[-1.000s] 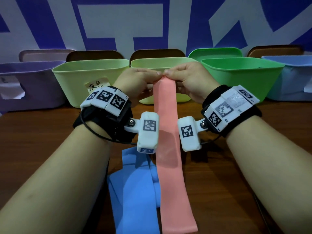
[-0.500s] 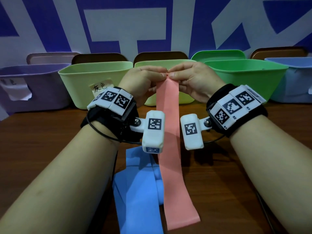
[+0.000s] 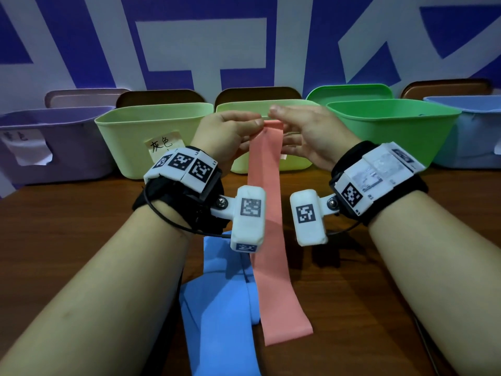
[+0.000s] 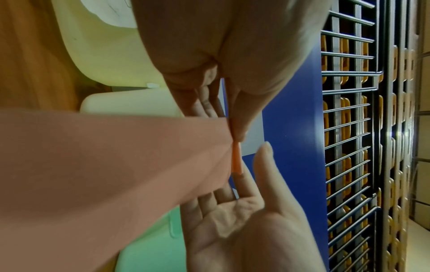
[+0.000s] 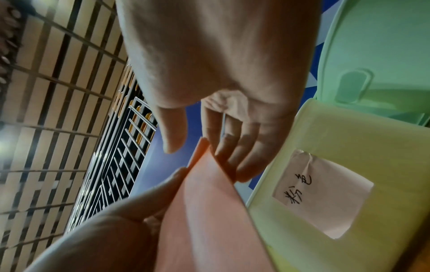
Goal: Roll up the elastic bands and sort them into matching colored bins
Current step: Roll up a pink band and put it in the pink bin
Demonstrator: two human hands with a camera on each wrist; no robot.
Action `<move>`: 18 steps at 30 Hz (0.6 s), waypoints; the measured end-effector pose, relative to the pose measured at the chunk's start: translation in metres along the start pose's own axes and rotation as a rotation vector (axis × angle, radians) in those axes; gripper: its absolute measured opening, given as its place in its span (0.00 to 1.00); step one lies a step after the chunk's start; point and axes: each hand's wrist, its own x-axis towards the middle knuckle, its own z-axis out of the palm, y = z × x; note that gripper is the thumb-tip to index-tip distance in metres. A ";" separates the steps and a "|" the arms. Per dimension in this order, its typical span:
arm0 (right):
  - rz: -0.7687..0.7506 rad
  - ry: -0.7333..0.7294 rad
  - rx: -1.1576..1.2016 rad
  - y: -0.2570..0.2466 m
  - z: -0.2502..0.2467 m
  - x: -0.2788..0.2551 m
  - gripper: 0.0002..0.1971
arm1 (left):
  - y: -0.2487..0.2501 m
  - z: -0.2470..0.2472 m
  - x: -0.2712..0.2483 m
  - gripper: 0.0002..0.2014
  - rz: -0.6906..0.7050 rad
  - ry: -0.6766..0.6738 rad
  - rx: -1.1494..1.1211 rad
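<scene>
Pink band [image 3: 267, 213] top edge is pinched by left hand [image 3: 227, 137], right hand [image 3: 306, 137] open beside it; first roll should be kept tight and square.

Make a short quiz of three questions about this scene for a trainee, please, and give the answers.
1. Multiple choice: which hand pinches the top edge of the pink band? A) the left one B) the right one C) neither
2. True or false: the pink band is already rolled up completely.
3. Fill in: the second band, lying on the table, has the colour ____.

Key
1. A. The left hand pinches it; the right hand is open beside the edge.
2. False. Most of it hangs down unrolled.
3. Blue.
</scene>
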 end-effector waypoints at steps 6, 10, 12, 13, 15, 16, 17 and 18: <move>-0.049 0.061 -0.055 0.003 0.002 0.004 0.03 | 0.002 0.001 0.001 0.07 -0.002 -0.015 -0.015; -0.065 0.073 -0.035 0.003 -0.001 0.004 0.02 | 0.003 0.000 0.000 0.05 -0.062 -0.059 0.012; -0.072 0.073 -0.025 0.003 0.000 0.004 0.03 | 0.002 -0.001 -0.001 0.07 -0.064 -0.061 0.059; -0.075 0.074 -0.015 0.002 0.001 0.004 0.03 | 0.002 -0.001 -0.001 0.06 -0.056 -0.054 0.058; -0.083 0.074 0.018 0.002 0.002 0.004 0.06 | 0.001 -0.001 -0.001 0.03 -0.033 -0.033 0.037; -0.087 0.070 0.040 0.002 0.002 0.004 0.07 | 0.001 -0.001 -0.001 0.03 -0.023 -0.023 0.025; -0.086 0.065 0.061 0.001 0.002 0.004 0.07 | 0.002 -0.001 0.000 0.03 -0.015 -0.013 0.010; -0.079 0.064 0.077 0.001 0.002 0.003 0.07 | 0.002 -0.001 0.000 0.03 -0.010 -0.004 0.001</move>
